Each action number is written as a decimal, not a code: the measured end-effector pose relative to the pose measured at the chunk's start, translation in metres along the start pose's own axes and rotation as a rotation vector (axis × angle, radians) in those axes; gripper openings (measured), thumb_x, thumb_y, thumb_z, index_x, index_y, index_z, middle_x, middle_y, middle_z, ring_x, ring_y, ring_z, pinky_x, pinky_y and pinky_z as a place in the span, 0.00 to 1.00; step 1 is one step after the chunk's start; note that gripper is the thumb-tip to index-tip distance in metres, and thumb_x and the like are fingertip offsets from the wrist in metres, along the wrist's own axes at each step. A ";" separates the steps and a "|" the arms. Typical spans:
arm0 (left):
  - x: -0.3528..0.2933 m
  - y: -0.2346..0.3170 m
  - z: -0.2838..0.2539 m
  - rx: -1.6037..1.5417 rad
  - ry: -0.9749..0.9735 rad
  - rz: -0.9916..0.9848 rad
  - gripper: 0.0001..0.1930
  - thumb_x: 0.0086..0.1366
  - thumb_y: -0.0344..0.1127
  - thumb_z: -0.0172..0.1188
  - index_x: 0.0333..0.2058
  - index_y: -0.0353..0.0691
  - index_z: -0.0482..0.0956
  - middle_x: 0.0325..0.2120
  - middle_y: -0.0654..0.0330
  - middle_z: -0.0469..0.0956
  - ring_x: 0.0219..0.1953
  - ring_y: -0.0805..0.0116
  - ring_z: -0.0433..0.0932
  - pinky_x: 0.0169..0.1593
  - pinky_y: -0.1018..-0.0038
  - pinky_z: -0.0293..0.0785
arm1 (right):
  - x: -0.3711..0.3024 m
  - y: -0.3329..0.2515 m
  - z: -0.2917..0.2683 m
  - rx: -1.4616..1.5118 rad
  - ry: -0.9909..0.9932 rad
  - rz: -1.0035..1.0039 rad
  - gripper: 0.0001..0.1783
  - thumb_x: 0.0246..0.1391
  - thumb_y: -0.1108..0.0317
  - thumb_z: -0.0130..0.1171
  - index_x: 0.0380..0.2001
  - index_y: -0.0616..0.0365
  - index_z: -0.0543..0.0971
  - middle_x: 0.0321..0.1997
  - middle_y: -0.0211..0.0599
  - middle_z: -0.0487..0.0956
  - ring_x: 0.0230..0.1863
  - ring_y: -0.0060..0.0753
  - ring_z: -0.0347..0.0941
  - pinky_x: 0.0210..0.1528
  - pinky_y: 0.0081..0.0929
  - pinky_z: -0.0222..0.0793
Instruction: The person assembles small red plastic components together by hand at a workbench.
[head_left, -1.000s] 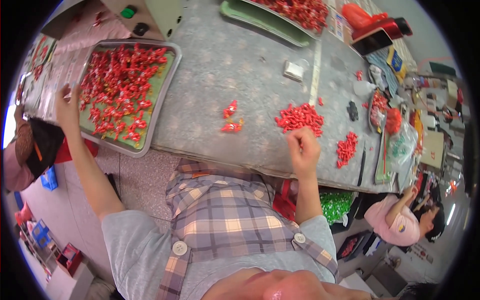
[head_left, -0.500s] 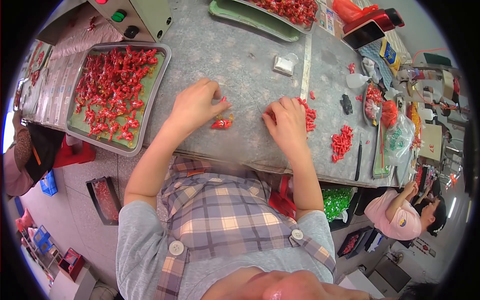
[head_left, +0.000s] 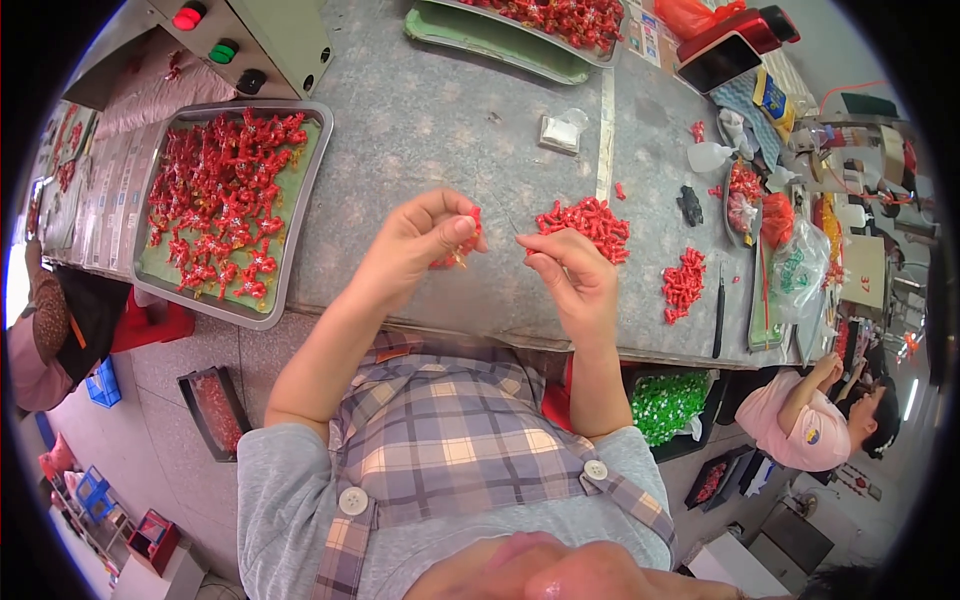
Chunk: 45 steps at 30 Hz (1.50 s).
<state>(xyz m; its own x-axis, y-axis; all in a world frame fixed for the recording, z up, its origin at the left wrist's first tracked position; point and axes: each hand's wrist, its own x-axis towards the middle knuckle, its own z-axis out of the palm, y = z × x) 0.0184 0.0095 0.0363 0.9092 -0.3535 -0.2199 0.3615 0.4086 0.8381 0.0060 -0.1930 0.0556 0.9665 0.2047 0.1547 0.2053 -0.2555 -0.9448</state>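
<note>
My left hand is closed above the grey table, thumb and fingers gripping a small shiny red piece. Gold bits show below those fingers; how they join the red piece is hidden. My right hand pinches thumb to forefinger on a thin, dark needle-like rod, which slants up toward the left. The rod's tip is too fine to make out. Just beyond my right hand lies a pile of small red pieces, and a smaller red heap sits to its right.
A metal tray of red-and-gold pieces stands left, below a control box. Another tray is at the far edge. A small white block, a black-handled tool and a white bottle lie about. A co-worker sits right.
My right hand has drawn back from the red pile and now pinches the thin rod. My left hand has moved slightly right and nearer, over where a red-and-gold piece lay.
</note>
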 end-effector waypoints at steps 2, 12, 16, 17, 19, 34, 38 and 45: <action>-0.003 -0.004 0.007 -0.106 -0.057 -0.025 0.10 0.60 0.39 0.57 0.37 0.40 0.73 0.28 0.65 0.77 0.29 0.82 0.71 0.35 0.85 0.66 | -0.002 -0.009 0.002 -0.027 -0.007 -0.020 0.09 0.46 0.77 0.58 0.35 0.60 0.79 0.28 0.34 0.77 0.30 0.27 0.73 0.32 0.21 0.66; -0.007 -0.011 0.029 0.058 -0.121 -0.183 0.08 0.59 0.35 0.58 0.36 0.40 0.76 0.29 0.69 0.76 0.30 0.84 0.71 0.33 0.83 0.68 | -0.014 -0.014 -0.009 -0.218 -0.042 -0.069 0.12 0.41 0.77 0.63 0.33 0.61 0.75 0.28 0.37 0.77 0.31 0.30 0.76 0.33 0.22 0.70; -0.002 -0.018 0.034 0.094 -0.144 -0.196 0.06 0.59 0.35 0.58 0.32 0.40 0.75 0.26 0.70 0.74 0.26 0.84 0.70 0.29 0.83 0.67 | -0.014 -0.016 -0.014 -0.294 -0.080 -0.115 0.16 0.38 0.80 0.65 0.34 0.62 0.74 0.31 0.36 0.76 0.32 0.27 0.76 0.36 0.20 0.69; -0.001 -0.020 0.035 0.057 -0.152 -0.183 0.05 0.59 0.34 0.58 0.32 0.40 0.75 0.26 0.71 0.74 0.25 0.84 0.69 0.28 0.83 0.67 | -0.013 -0.016 -0.016 -0.298 -0.077 -0.111 0.16 0.38 0.80 0.65 0.34 0.62 0.74 0.31 0.36 0.76 0.32 0.27 0.76 0.36 0.20 0.69; -0.001 -0.018 0.035 0.020 -0.157 -0.216 0.05 0.60 0.34 0.57 0.32 0.41 0.75 0.26 0.71 0.74 0.25 0.84 0.69 0.29 0.83 0.67 | -0.010 -0.015 -0.021 -0.243 -0.101 -0.104 0.15 0.38 0.77 0.66 0.33 0.61 0.74 0.31 0.36 0.76 0.31 0.26 0.74 0.34 0.21 0.68; 0.010 -0.027 0.040 -0.165 -0.049 -0.216 0.08 0.62 0.35 0.53 0.37 0.40 0.74 0.28 0.69 0.74 0.30 0.83 0.69 0.35 0.83 0.66 | 0.044 -0.006 -0.041 -0.161 -0.033 0.019 0.04 0.45 0.73 0.61 0.27 0.61 0.78 0.27 0.31 0.77 0.30 0.21 0.72 0.32 0.21 0.66; 0.009 -0.030 0.038 -0.207 -0.082 -0.250 0.09 0.62 0.34 0.52 0.41 0.40 0.74 0.31 0.67 0.76 0.31 0.82 0.70 0.36 0.83 0.67 | 0.115 0.008 -0.075 -0.568 -0.044 -0.054 0.07 0.51 0.70 0.55 0.30 0.62 0.76 0.28 0.32 0.75 0.28 0.22 0.69 0.31 0.21 0.64; 0.006 -0.038 0.032 -0.223 -0.152 -0.269 0.09 0.63 0.35 0.53 0.41 0.42 0.74 0.33 0.66 0.76 0.32 0.81 0.71 0.36 0.82 0.68 | 0.156 0.028 -0.069 -0.964 -0.161 -0.216 0.07 0.48 0.68 0.55 0.28 0.60 0.74 0.29 0.42 0.75 0.34 0.44 0.71 0.36 0.36 0.65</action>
<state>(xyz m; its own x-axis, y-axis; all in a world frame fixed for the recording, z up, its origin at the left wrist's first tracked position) 0.0041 -0.0348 0.0189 0.7409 -0.5867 -0.3269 0.6344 0.4515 0.6275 0.1734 -0.2339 0.0731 0.8759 0.4448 0.1868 0.4803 -0.8402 -0.2518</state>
